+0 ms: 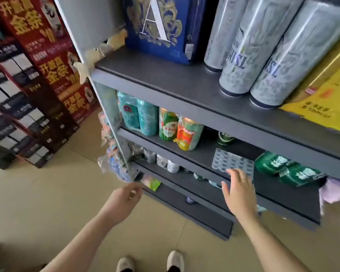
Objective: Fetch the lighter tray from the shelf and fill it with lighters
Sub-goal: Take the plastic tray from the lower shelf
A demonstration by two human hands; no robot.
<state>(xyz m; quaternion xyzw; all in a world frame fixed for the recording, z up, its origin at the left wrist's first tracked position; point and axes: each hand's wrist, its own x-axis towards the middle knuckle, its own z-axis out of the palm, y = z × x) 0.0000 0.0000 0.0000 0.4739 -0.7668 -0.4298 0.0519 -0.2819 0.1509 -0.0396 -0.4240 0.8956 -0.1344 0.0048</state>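
1. Right now the lighter tray (232, 162), a pale grey sheet pressed with rows of small sockets, lies flat on the second dark grey shelf (202, 154) from the top, between a torn orange-and-green can pack (188, 134) and green shrink-wrapped can packs (287, 169).
2. Its sockets look empty, and its front edge reaches the lip of the shelf.
3. The right hand (238, 191) is stretched out with fingers spread apart and holding nothing; its fingertips overlap the tray's near edge, though whether they touch it cannot be told.
4. The left hand (126, 197) hangs lower and to the left, in front of the bottom shelves, fingers loosely curled and empty.
5. Tall silvery tubes (263, 55) and a blue box (161, 28) stand on the top shelf.
6. White shoes (151, 261) show on the beige tiled floor (47, 193).
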